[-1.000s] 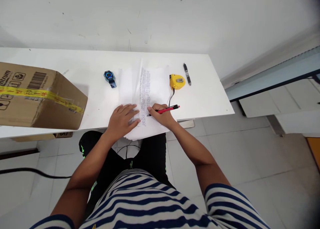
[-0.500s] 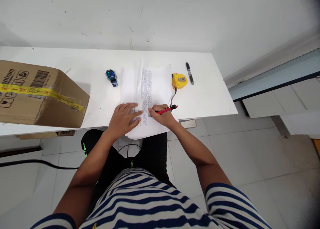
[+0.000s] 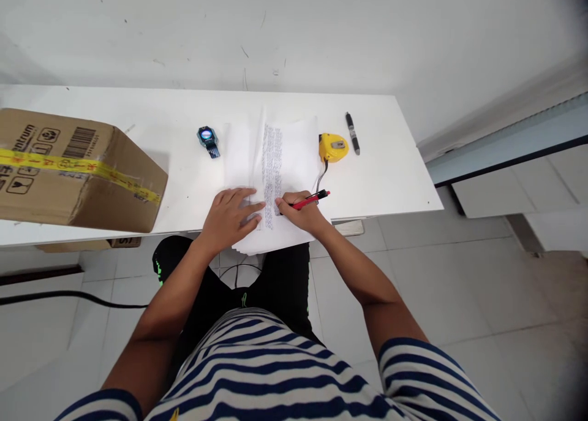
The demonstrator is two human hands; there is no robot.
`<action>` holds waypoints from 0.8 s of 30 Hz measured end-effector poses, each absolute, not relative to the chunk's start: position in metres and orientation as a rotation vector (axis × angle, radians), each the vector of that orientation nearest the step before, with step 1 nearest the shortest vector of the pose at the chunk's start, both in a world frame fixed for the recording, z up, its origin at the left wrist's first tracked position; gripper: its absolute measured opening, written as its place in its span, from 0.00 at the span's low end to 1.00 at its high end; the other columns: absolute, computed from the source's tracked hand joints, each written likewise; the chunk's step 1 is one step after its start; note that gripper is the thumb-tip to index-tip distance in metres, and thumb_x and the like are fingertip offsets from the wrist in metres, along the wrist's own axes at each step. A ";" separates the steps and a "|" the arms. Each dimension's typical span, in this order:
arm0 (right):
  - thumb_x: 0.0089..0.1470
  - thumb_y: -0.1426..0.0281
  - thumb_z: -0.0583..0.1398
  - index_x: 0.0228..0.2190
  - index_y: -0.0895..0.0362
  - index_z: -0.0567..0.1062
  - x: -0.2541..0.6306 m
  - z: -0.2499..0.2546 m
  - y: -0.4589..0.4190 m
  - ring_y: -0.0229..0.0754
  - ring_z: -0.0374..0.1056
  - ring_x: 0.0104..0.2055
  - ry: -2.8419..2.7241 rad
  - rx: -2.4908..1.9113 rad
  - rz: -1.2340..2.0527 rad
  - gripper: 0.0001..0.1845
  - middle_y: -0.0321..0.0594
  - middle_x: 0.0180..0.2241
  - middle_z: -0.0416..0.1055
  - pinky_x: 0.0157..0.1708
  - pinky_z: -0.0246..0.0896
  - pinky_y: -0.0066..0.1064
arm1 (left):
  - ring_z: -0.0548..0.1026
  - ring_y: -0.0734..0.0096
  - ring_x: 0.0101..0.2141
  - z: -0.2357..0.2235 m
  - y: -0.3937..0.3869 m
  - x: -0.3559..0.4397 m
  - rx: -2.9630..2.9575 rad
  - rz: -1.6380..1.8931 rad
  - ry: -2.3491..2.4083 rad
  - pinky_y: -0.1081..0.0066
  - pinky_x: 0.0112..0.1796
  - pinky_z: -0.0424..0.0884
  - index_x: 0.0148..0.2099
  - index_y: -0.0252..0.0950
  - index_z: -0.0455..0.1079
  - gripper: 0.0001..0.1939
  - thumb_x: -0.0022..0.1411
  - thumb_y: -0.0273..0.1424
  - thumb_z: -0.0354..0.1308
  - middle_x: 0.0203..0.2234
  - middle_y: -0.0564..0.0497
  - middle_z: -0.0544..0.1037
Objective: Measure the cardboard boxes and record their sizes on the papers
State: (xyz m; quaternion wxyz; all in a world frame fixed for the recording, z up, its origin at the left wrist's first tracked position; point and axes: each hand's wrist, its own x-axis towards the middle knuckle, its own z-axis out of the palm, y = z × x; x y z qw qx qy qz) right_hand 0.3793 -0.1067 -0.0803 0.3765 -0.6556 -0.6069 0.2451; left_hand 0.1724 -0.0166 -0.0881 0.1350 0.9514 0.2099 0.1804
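A stack of white paper (image 3: 294, 157) lies on the white table (image 3: 390, 170), with a narrow column of handwriting down its middle. My left hand (image 3: 232, 216) rests flat on the paper's near left part, fingers spread. My right hand (image 3: 301, 212) is closed round a red pen (image 3: 309, 200), whose tip touches the paper at the lower end of the written column.
A yellow tape measure (image 3: 333, 147) and a black pen (image 3: 353, 133) lie right of the paper. A small blue gadget (image 3: 207, 139) lies left of it. A taped cardboard box (image 3: 73, 170) stands at the table's left. A black cable (image 3: 68, 298) runs over the tiled floor.
The pen tip has shifted a little along the written column. My left hand has stayed on the paper. The view has drifted slightly.
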 end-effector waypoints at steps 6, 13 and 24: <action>0.61 0.52 0.50 0.17 0.53 0.49 0.380 -0.080 -0.108 0.35 0.51 0.20 -1.555 -1.696 0.593 0.28 0.32 0.15 0.51 0.24 0.46 0.33 | 0.67 0.56 0.59 -0.088 -0.016 0.173 2.760 0.533 0.604 0.52 0.57 0.60 0.55 0.50 0.73 0.17 0.66 0.37 0.53 0.60 0.49 0.70; 0.61 0.52 0.50 0.18 0.52 0.49 0.381 -0.081 -0.109 0.36 0.51 0.20 -1.564 -1.696 0.575 0.27 0.32 0.16 0.51 0.24 0.46 0.33 | 0.67 0.56 0.59 -0.087 -0.017 0.174 2.751 0.509 0.618 0.52 0.57 0.60 0.55 0.50 0.73 0.17 0.66 0.38 0.53 0.60 0.50 0.70; 0.62 0.54 0.50 0.17 0.53 0.49 0.381 -0.082 -0.109 0.35 0.50 0.20 -1.567 -1.670 0.590 0.27 0.32 0.15 0.51 0.24 0.47 0.33 | 0.67 0.56 0.59 -0.089 -0.016 0.173 2.762 0.545 0.601 0.52 0.57 0.60 0.55 0.50 0.73 0.17 0.66 0.38 0.53 0.60 0.49 0.70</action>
